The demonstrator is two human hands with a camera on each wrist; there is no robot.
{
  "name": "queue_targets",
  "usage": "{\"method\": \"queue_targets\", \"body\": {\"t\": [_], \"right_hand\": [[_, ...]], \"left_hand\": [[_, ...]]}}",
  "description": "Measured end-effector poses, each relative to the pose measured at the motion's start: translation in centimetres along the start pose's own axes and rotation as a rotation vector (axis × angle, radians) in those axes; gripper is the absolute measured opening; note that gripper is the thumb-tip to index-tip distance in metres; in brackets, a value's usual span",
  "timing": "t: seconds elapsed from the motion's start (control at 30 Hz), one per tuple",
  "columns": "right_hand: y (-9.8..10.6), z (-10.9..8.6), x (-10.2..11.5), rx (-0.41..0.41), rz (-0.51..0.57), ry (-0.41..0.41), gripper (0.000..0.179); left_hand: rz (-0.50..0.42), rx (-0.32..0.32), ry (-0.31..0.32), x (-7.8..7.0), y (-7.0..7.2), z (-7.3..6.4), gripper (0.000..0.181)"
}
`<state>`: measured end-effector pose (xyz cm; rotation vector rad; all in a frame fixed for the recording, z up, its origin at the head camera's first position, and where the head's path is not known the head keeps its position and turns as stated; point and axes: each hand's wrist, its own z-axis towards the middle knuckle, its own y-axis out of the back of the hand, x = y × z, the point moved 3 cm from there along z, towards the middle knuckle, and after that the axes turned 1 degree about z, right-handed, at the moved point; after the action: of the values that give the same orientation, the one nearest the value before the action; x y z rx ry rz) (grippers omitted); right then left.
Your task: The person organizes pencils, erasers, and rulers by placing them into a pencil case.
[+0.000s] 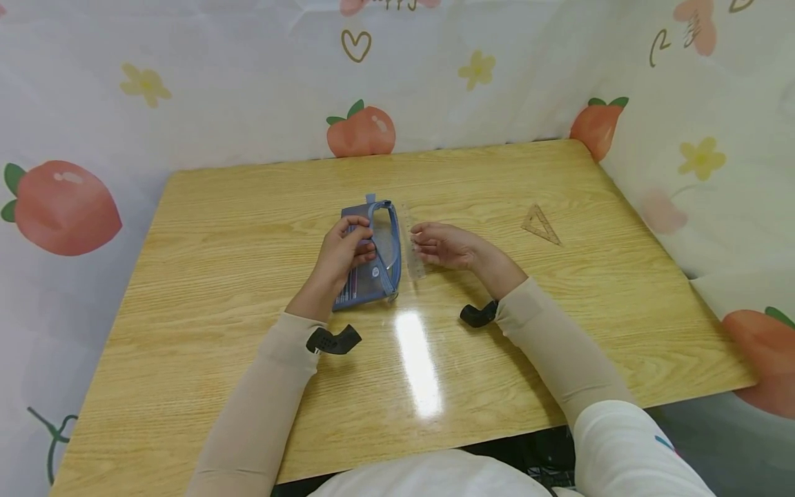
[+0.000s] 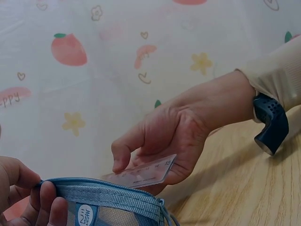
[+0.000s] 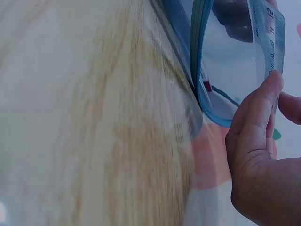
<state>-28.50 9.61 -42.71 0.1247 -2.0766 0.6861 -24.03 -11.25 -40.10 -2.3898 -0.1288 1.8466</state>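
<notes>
A blue mesh zip pouch point(image 1: 366, 279) lies on the table with its zipped mouth gaping toward the right. My left hand point(image 1: 345, 250) pinches the upper edge of that mouth between thumb and fingers, as the left wrist view shows. Beside the opening, my right hand point(image 1: 447, 247) holds a clear plastic ruler point(image 2: 146, 175) between thumb and fingers. In the head view the ruler stands nearly parallel to the pouch's open side. Through the mouth, a small dark red item point(image 3: 207, 85) shows inside the pouch in the right wrist view.
A transparent set square point(image 1: 542, 225) lies on the wooden table point(image 1: 248, 228) to the right of my right hand. Behind and to the right hangs a white cloth point(image 1: 248, 103) printed with peaches and flowers. Black camera mounts point(image 1: 335, 340) sit on both wrists.
</notes>
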Motion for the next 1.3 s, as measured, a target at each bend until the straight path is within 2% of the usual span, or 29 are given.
{"method": "queue_targets", "body": {"t": [0.3, 0.57, 0.67, 0.8, 1.0, 1.3], "right_hand": [[-0.7, 0.4, -0.2, -0.002, -0.015, 0.008, 0.015], [-1.8, 1.3, -0.8, 0.013, -0.045, 0.058, 0.013], [-2.3, 1.5, -1.0, -0.008, -0.065, 0.090, 0.014], [-2.9, 1.6, -1.1, -0.058, -0.122, 0.128, 0.019], [-3.6, 1.6, -1.1, -0.133, -0.265, 0.158, 0.026], [-3.9, 1.8, -1.3, -0.152, -0.374, 0.180, 0.036]], "left_hand": [[-0.001, 0.002, -0.002, 0.1, 0.0, 0.0, 0.010], [-0.002, -0.013, 0.004, 0.1, -0.2, 0.1, 0.009], [-0.002, -0.013, 0.007, 0.1, -0.2, 0.1, 0.009], [0.001, -0.012, 0.010, 0.1, -0.2, 0.1, 0.009], [0.006, -0.011, 0.012, 0.2, -0.2, 0.1, 0.009], [0.009, -0.003, 0.008, 0.2, -0.2, 0.1, 0.010]]}}
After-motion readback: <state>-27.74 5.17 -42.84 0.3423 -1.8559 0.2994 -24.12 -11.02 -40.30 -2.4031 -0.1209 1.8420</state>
